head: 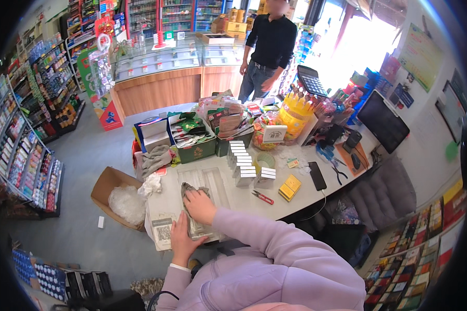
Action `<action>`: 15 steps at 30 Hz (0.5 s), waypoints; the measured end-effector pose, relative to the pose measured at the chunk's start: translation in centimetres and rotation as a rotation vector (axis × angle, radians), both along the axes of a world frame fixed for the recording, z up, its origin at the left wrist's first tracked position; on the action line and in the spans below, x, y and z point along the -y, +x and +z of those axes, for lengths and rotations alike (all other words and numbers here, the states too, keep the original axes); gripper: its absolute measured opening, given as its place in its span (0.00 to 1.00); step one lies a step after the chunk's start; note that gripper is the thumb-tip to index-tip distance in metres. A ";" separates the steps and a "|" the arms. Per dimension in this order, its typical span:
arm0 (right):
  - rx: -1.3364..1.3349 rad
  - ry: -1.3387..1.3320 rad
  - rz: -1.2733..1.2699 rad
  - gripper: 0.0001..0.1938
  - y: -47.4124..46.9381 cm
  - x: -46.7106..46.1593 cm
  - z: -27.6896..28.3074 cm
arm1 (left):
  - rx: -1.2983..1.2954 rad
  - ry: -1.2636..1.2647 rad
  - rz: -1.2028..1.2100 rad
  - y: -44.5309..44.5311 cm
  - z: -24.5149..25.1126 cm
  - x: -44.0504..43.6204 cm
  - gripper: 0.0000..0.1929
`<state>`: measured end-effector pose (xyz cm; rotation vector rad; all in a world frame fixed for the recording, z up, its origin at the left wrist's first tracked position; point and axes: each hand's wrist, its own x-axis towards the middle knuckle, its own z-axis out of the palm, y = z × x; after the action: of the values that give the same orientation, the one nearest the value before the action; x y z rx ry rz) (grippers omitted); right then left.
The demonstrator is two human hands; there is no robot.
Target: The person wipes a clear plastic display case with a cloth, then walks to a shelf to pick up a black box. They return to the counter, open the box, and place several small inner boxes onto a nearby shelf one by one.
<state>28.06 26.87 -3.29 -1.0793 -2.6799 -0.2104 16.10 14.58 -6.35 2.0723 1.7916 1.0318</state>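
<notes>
My right hand [199,207] presses down on a crumpled grey cloth [189,189], which lies on a clear plastic tray [214,179] with long grooves. The tray lies flat on the white tabletop near the person's body. My left hand [182,236] is spread at the tray's near left side, thumb out towards its front edge and fingertips close to the right hand. Beside it lies a card with a printed code [163,232]. The palm side of both hands is hidden, as is part of the cloth.
Right of the tray stand rows of white small boxes [244,175], a tape roll [265,160], red-handled thread snips [263,197], yellow packs [290,187] and a phone [317,175]. A cardboard box [101,186] sits on the floor at left. A person [272,42] stands beyond the table.
</notes>
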 end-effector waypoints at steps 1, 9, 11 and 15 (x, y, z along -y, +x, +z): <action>0.109 -0.033 0.053 0.14 0.3 0.4 -0.5 | 0.006 0.004 0.003 0.0 -0.1 0.1 0.57; 0.051 -0.224 0.308 0.08 1.6 1.1 0.3 | -0.010 -0.068 0.015 -0.1 0.1 0.2 0.61; 0.042 -0.311 0.360 0.07 2.2 0.7 0.4 | -0.039 -0.107 0.051 0.2 0.3 0.4 0.60; -0.052 -0.288 0.431 0.09 3.7 -0.5 0.1 | -0.058 0.096 0.248 3.2 0.2 3.0 0.52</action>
<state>31.75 27.39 -3.24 -0.5338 -2.8697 0.2842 19.31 11.54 -6.17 1.9880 2.1098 1.1511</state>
